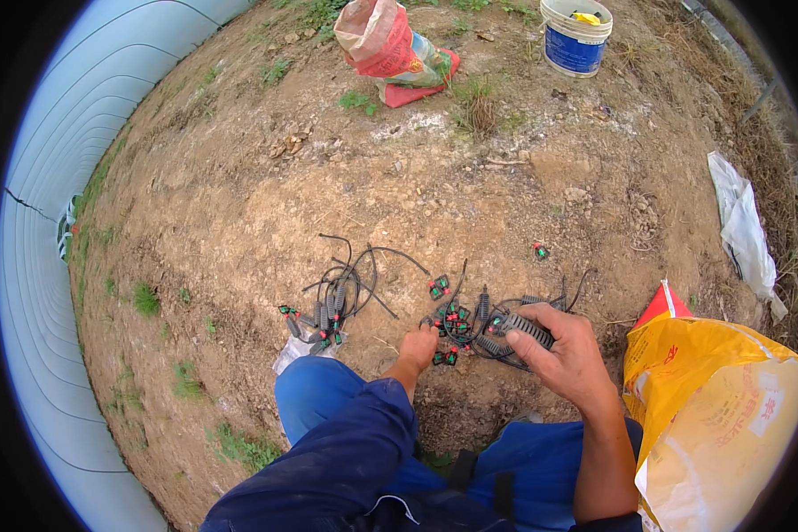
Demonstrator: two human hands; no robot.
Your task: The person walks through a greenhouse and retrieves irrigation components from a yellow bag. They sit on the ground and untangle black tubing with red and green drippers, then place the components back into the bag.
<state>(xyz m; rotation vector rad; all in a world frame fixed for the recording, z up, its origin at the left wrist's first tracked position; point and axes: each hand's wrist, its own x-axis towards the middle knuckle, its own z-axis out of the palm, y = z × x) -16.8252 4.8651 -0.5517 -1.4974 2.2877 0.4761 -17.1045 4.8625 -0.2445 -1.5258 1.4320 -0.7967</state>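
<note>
My right hand [575, 355] grips a ribbed dark grey cylinder [530, 333] between thumb and fingers. Beside it, several similar ribbed cylinders with thin black tubes [484, 306] lie on the soil. My left hand [414, 348] reaches down to a small pile of green, black and red plastic pieces [453, 321]. Its fingertips are drawn together at the pile's edge, and what they pinch is too small to make out. Left of that hand lies another bunch of ribbed cylinders and black tubes [332, 301], partly over a clear plastic bag [297, 352].
An open yellow sack [709, 399] stands close on my right. Farther off are a red and white sack [395, 58], a white and blue bucket [575, 40] and a white plastic sheet [743, 222]. A pale ribbed wall [53, 266] runs along the left. One loose piece [541, 252] lies apart.
</note>
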